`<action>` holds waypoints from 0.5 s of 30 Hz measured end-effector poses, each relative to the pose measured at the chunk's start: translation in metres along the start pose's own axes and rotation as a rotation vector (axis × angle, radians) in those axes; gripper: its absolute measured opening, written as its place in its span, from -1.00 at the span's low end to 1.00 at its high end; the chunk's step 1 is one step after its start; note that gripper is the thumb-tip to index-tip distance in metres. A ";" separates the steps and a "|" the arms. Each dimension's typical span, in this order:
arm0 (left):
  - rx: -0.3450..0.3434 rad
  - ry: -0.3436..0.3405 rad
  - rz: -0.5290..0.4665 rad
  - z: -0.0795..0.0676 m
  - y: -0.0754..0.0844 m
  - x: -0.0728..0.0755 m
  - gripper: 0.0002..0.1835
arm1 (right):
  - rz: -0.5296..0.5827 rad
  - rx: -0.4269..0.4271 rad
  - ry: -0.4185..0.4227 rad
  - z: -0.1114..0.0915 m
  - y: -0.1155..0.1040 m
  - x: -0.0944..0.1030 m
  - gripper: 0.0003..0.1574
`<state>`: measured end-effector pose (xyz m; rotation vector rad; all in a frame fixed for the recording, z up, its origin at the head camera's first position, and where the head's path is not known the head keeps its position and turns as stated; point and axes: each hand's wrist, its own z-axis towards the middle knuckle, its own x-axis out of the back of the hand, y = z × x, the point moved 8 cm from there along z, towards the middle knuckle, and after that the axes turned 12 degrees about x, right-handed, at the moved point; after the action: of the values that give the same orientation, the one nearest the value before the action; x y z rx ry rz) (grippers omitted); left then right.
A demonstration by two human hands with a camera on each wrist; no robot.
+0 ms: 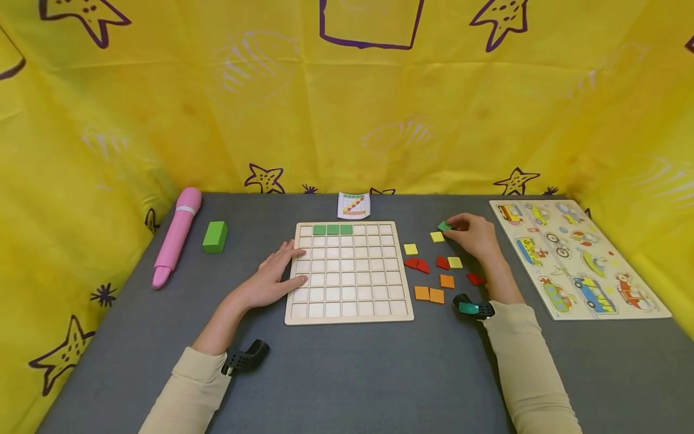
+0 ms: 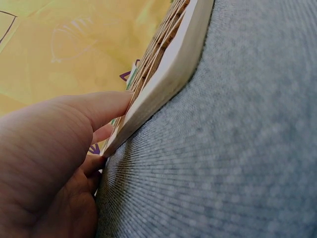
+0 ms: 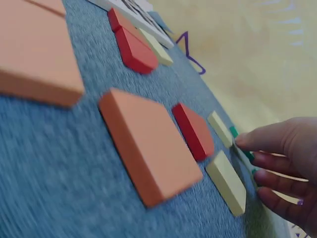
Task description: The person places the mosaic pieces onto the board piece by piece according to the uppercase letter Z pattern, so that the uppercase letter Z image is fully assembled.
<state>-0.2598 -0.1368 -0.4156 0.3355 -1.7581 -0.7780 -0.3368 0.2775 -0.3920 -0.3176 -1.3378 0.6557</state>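
Note:
A pale wooden grid board (image 1: 349, 321) lies flat on the dark table, with several green square tiles (image 1: 333, 229) in its top row. My left hand (image 1: 269, 278) rests at the board's left edge; its thumb and a finger touch the top surface, and the fingers are extended. To the right of the board, my right hand (image 1: 476, 236) pinches a green tile (image 1: 444, 226) at its fingertips, low over the table. Near that hand lie yellow tiles (image 1: 437, 237), red pieces (image 1: 442, 263) and orange tiles (image 1: 447, 281). In the right wrist view, fingers (image 3: 267, 139) partly hide the green tile.
A small pattern card (image 1: 353, 205) lies behind the board. At left are a pink microphone-shaped object (image 1: 176, 238) and a green block (image 1: 214, 237). A vehicle picture puzzle board (image 1: 582, 259) lies at right. Yellow cloth (image 1: 347, 120) hangs behind the table.

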 end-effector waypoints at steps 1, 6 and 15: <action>0.001 0.000 0.001 0.000 0.000 0.000 -0.34 | 0.005 0.004 0.007 0.000 -0.003 0.000 -0.61; 0.008 0.002 -0.003 0.000 0.000 0.001 -0.33 | 0.060 0.040 0.006 0.006 -0.021 -0.008 -0.62; 0.000 0.000 0.001 0.002 0.000 -0.001 -0.33 | 0.175 0.099 -0.087 0.013 -0.057 -0.041 -0.65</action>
<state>-0.2610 -0.1361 -0.4164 0.3342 -1.7579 -0.7776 -0.3382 0.2064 -0.3894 -0.3315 -1.3646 0.8882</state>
